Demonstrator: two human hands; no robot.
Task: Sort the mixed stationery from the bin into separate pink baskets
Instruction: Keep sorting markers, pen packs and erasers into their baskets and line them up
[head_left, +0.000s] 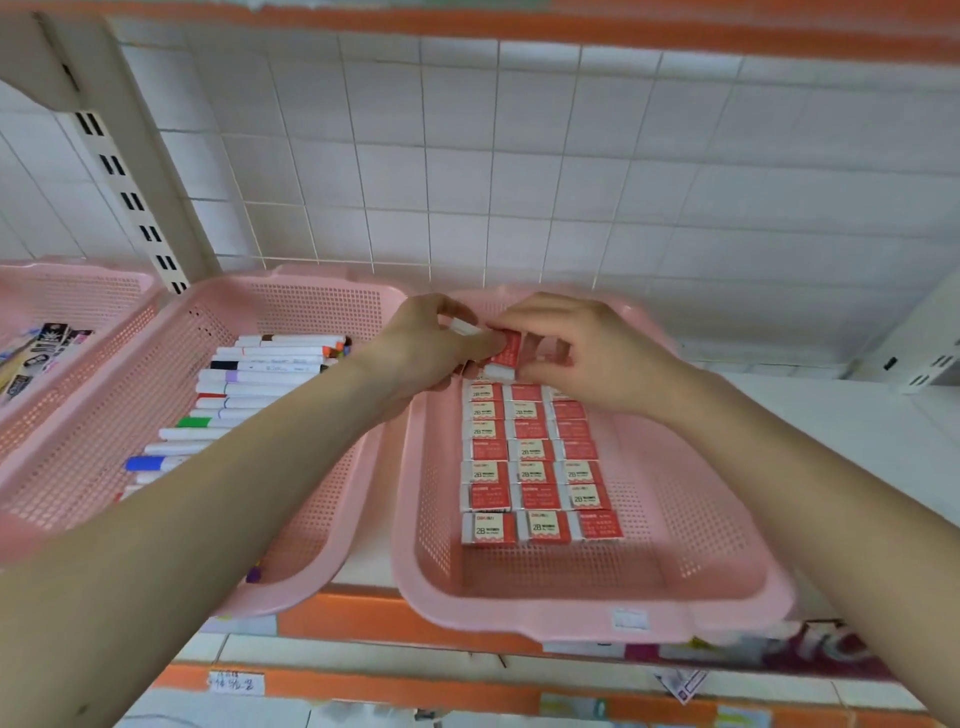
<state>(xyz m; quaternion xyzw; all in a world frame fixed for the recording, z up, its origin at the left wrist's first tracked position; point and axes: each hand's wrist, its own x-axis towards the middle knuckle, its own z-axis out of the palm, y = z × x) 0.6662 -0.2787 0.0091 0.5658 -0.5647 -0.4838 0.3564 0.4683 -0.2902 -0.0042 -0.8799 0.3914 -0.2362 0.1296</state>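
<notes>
Both hands are up at the far end of the pink basket (571, 618), and we see them meeting on a single eraser (506, 347) in a red sleeve. The left hand (431, 345) has its fingers curled in, pinching the eraser's left edge. A white piece (464, 327) shows between its fingers too, though we can't tell what it is. The right hand (589, 353) comes in from the other side, fingers bent, gripping the same eraser on its right edge. The eraser sits tilted between the two hands, just over the basket's far end.

Right beneath the hands and running back toward our wrists, the eraser rows (535, 470) lie flat on the basket floor, three across, red and cream faces up.

To the left of the left hand sits the marker basket (322, 519), also pink. Its markers (249, 384) lie side by side, and our left forearm crosses over them. Further left again, a third basket (78, 283) holds dark printed packets (36, 358). Beyond the fingertips is the white tiled wall (519, 156), and under our forearms the orange shelf edge (363, 621).
</notes>
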